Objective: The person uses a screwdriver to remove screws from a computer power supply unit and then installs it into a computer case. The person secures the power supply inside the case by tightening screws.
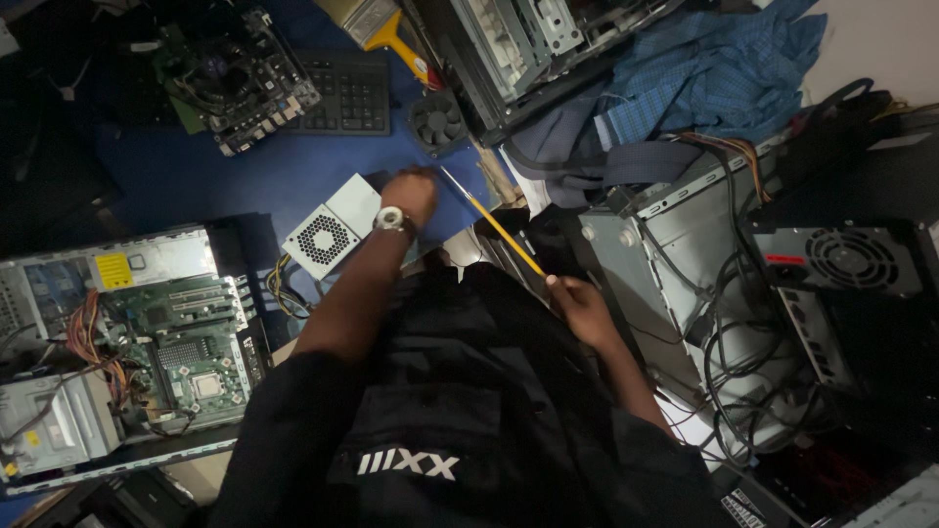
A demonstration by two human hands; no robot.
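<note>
My left hand, with a wristwatch on the wrist, reaches forward to the far corner of a small grey power supply box with a round fan grille, which lies on the blue floor. Its fingers are curled at the box's edge; what they grip is not clear. My right hand is closed on the handle end of a long yellow-shafted screwdriver, whose tip points up and left toward the left hand. My dark shirt fills the lower middle.
An open computer case with a green motherboard lies at left. A loose motherboard, black keyboard, small black fan and a paintbrush lie ahead. Open cases with cables and a black power supply crowd the right.
</note>
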